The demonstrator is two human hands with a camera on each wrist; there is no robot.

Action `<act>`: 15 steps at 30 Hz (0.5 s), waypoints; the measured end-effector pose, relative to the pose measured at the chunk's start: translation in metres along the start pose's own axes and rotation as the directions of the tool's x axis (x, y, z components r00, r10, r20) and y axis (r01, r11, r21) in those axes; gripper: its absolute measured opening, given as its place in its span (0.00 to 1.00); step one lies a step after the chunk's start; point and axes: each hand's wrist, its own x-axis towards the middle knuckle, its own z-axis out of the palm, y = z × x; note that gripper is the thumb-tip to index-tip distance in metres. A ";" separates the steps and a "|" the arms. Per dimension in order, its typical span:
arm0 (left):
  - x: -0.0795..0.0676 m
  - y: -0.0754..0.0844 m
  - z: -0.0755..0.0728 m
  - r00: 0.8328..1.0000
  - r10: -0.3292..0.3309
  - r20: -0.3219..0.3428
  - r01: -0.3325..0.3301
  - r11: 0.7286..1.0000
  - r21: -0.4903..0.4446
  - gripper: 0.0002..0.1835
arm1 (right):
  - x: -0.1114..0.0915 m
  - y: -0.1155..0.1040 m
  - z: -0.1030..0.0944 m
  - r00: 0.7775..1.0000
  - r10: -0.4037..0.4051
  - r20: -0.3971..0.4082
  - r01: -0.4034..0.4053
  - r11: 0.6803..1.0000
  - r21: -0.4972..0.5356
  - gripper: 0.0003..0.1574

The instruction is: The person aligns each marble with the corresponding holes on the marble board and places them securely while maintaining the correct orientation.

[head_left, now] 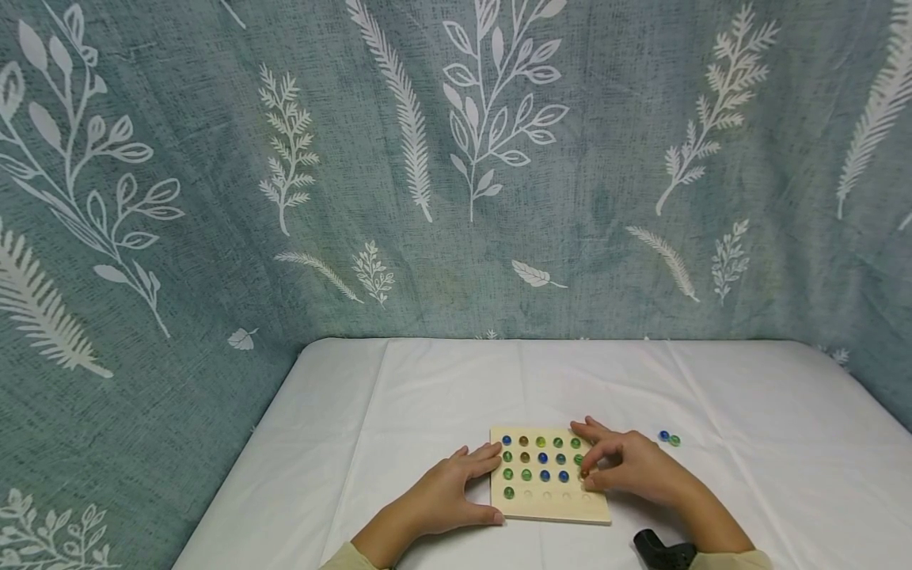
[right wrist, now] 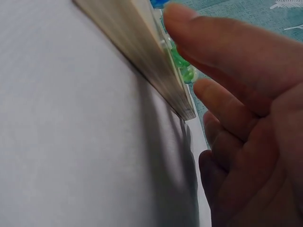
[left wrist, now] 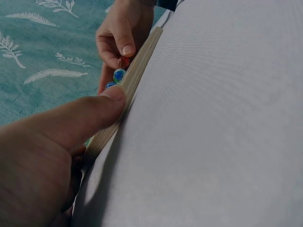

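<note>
A pale wooden board (head_left: pixel 541 511) with rows of round hollows lies on the table, glass marbles in blue, green, yellow and amber sitting in most of them. The front row holds one green marble (head_left: pixel 509 492) at its left end, beside several bare hollows. My left hand (head_left: pixel 445 491) rests against the board's left side, fingers extended along the edge and thumb at the front left corner. Between thumb and index finger, my right hand (head_left: pixel 637 467) pinches a reddish-amber marble (left wrist: pixel 124 62) at the right end of the third row. Its other fingers extend over the back right corner.
A blue marble (head_left: pixel 664 435) and a green marble (head_left: pixel 674 440) lie together on the white tablecloth (head_left: pixel 427 396), right of the board. Close to the right forearm is a black object (head_left: pixel 663 550). Patterned teal fabric (head_left: pixel 456 237) hangs behind and beside the table.
</note>
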 end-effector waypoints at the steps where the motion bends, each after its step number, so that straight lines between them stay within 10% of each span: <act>1: 0.000 0.000 0.000 1.000 0.002 0.000 -0.002 1.000 0.002 0.45 | 0.000 0.000 0.000 1.000 -0.004 0.003 0.004 1.000 -0.008 0.12; 15: 0.000 0.000 0.000 1.000 0.011 -0.001 -0.011 1.000 0.003 0.45 | 0.000 0.002 0.002 1.000 -0.007 0.005 0.007 1.000 -0.021 0.13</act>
